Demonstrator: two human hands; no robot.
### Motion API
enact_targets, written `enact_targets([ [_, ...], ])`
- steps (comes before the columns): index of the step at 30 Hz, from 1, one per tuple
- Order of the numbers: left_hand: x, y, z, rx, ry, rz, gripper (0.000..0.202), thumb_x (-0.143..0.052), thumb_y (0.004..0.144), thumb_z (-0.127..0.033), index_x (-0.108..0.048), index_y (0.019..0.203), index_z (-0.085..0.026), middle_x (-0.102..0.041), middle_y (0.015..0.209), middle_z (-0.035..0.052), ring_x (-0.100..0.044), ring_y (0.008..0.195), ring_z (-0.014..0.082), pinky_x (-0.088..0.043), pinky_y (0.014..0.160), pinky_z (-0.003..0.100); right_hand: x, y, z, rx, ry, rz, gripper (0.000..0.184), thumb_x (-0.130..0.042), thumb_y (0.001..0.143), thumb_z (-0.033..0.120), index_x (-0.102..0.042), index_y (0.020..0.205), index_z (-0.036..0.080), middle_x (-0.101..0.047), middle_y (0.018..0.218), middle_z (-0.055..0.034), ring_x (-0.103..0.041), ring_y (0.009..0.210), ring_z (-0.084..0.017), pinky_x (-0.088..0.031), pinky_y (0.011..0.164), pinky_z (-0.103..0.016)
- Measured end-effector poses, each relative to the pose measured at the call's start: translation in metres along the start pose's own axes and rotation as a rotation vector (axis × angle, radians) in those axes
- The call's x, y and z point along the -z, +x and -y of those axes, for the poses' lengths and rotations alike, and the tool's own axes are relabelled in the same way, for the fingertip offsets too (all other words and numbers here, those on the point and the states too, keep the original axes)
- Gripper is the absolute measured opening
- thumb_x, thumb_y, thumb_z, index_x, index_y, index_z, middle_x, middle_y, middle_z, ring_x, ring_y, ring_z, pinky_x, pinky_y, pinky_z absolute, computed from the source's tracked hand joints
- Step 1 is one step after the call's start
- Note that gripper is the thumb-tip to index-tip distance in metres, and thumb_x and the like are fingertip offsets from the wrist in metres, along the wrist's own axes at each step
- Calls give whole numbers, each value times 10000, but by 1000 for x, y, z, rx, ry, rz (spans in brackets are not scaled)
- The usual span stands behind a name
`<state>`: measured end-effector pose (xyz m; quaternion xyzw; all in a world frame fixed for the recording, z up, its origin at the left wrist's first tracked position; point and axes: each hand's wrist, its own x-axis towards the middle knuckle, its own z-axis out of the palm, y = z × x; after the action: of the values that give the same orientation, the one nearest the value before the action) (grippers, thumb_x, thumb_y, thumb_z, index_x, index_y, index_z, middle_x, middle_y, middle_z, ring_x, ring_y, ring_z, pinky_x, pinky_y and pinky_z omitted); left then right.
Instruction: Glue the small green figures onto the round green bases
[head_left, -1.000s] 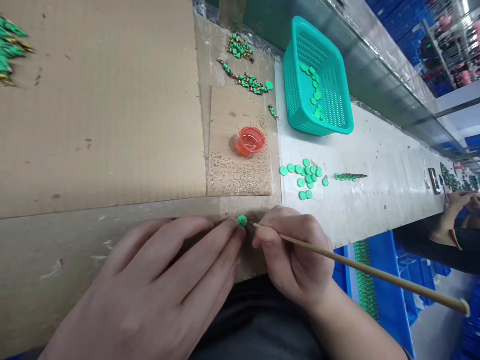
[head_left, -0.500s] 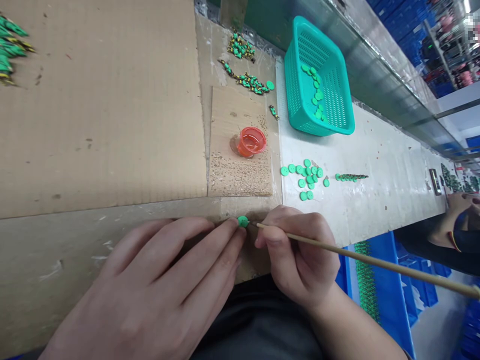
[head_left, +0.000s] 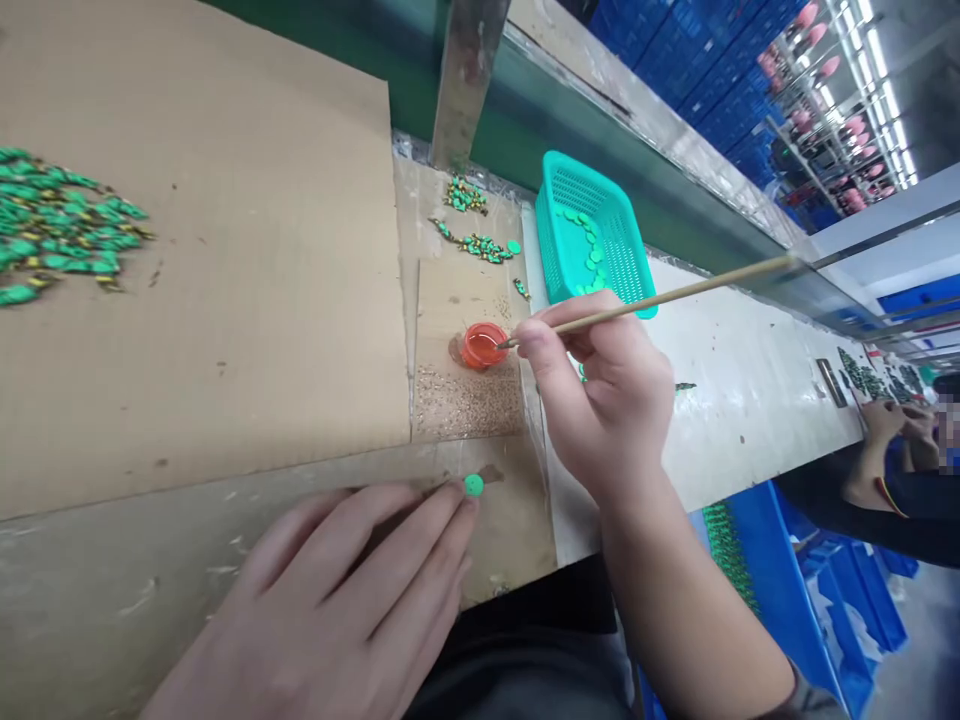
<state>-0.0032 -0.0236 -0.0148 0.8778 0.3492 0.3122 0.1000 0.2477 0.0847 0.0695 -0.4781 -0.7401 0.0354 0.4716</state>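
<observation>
My left hand [head_left: 337, 600] lies flat on the cardboard with its fingers stretched out, and the fingertips press against a small green disc [head_left: 473, 485]. My right hand [head_left: 600, 400] is closed round a thin wooden brush [head_left: 652, 300], whose tip dips into a small orange cup [head_left: 484, 345] of liquid. The cup stands on a small speckled cardboard piece [head_left: 465, 400].
A teal basket [head_left: 592, 240] with green discs stands behind the cup. Green and yellow parts lie in piles at far left [head_left: 60, 230] and near the basket [head_left: 472, 240]. Another person's hands [head_left: 892, 420] work at the right. Blue bins [head_left: 787, 580] sit below the table edge.
My right hand has lifted the brush away from the green disc and carried its tip up into the orange cup. The camera has tilted upward. The left hand stays on the disc.
</observation>
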Motion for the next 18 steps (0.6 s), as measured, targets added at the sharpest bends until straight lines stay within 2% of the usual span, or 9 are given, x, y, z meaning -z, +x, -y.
enact_targets([
  [4, -4, -5, 1, -16, 4, -9, 524, -714, 1139, -359, -728, 1662, -324, -757, 1671, 69, -726, 1471, 360, -534, 1336, 598, -8, 0, -8, 45, -68, 25, 177, -745, 1190, 232, -731, 1015, 253, -837, 976, -2, -796, 865, -160, -664, 793, -316],
  [10, -4, -4, 0, 0, 2, -9, 483, -700, 1135, -345, -755, 1615, -332, -761, 1671, 42, -733, 1459, 347, -526, 1358, 586, -11, 0, -11, 48, -85, 45, 217, -724, 1212, 270, -709, 996, 257, -812, 954, 7, -783, 860, -158, -653, 821, -310],
  [18, -1, 1, 0, 4, -28, -23, 477, -681, 1149, -333, -754, 1620, -313, -775, 1648, 47, -747, 1437, 348, -524, 1365, 596, -12, -1, -14, 45, -77, 36, 208, -732, 1196, 258, -706, 990, 260, -808, 945, 4, -764, 845, -159, -650, 824, -313],
])
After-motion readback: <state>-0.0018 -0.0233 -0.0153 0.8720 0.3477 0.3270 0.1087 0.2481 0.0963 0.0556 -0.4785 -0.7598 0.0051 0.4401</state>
